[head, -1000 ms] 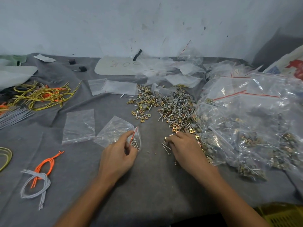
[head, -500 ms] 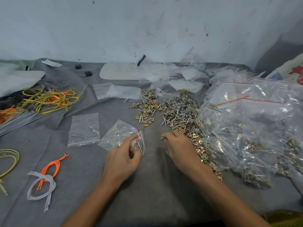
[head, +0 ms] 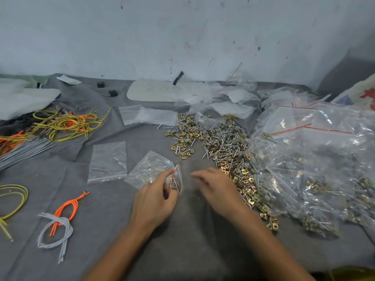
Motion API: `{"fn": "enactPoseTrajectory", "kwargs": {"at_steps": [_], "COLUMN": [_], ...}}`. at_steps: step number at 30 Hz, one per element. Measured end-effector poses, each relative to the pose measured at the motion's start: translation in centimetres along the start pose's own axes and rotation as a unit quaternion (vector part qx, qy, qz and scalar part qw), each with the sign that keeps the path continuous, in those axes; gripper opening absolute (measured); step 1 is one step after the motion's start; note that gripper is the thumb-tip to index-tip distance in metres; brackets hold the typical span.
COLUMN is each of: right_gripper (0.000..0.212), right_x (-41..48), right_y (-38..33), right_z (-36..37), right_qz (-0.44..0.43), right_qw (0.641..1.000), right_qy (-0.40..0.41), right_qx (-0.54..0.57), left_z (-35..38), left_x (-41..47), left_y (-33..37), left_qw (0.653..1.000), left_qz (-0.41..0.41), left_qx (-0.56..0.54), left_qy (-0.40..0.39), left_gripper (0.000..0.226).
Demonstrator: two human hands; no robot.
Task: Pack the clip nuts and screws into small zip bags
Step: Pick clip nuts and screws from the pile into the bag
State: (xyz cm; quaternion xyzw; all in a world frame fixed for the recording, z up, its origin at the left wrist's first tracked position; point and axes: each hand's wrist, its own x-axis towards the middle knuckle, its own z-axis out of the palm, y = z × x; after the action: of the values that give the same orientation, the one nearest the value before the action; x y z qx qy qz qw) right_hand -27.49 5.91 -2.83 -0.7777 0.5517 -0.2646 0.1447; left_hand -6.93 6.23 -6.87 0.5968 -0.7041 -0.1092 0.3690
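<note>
Now my left hand (head: 154,197) pinches the mouth of a bag (head: 149,169), with screws (head: 174,184) just inside it. My right hand (head: 215,185), at three o'clock of the bag, is blurred; I cannot tell if its fingers hold anything. Clip nuts (head: 247,183) lie at three o'clock of it.

Right hand (head: 215,186) motion-blurred, its grip unclear; yellow object (head: 357,275) at bottom right cut off by the edge.

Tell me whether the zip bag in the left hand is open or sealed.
Open: the left hand holds the zip bag with its red-lined mouth spread apart, screws showing inside.
</note>
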Motion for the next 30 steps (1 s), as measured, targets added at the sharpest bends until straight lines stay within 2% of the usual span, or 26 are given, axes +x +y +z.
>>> {"fn": "enactPoseTrajectory", "kwargs": {"at_steps": [2,5,10,14,16,18,21,28,30], "right_gripper": [0.020,0.020,0.024,0.022,0.022,0.020,0.019,0.021,0.023], "right_x": [0.0,0.1,0.1,0.4,0.5,0.4,0.4,-3.1,-5.5], "right_y": [2.3,4.5,3.9,3.1,2.4,0.9,-1.9,-2.9,-3.4], "right_z": [-1.8,-3.2,-2.6,-1.9,-1.5,-1.0,0.5,0.3,1.0], "right_qz": [0.062,0.107,0.058,0.039,0.043,0.043,0.018,-0.016,-0.053], "right_qw": [0.997,0.990,0.987,0.981,0.987,0.997,0.999,1.000,0.997], "right_qy": [0.047,0.016,-0.086,-0.070,-0.043,-0.024,-0.039,-0.021,-0.054], "right_qx": [-0.030,-0.088,-0.122,-0.174,-0.145,-0.054,0.017,-0.006,-0.033], "left_z": [0.0,-0.1,-0.1,-0.3,-0.4,-0.5,-0.6,-0.8,-0.7], "left_x": [0.0,0.0,0.0,-0.1,0.0,0.0,0.0,0.0,0.1], "left_y": [0.1,-0.1,0.0,0.1,0.3,0.4,0.5,0.6,0.6], "left_qw": [1.000,1.000,1.000,1.000,1.000,1.000,1.000,0.999,0.999], "left_qz": [-0.003,-0.004,0.002,0.002,0.000,-0.002,-0.001,-0.009,-0.012], "left_qx": [0.000,-0.002,0.000,-0.001,-0.003,-0.005,-0.007,-0.008,-0.013], "left_qy": [0.000,-0.011,-0.016,-0.020,-0.025,-0.027,-0.028,-0.030,-0.030], "left_gripper": [0.055,0.056,0.054,0.055,0.055,0.056,0.055,0.055,0.056]}}
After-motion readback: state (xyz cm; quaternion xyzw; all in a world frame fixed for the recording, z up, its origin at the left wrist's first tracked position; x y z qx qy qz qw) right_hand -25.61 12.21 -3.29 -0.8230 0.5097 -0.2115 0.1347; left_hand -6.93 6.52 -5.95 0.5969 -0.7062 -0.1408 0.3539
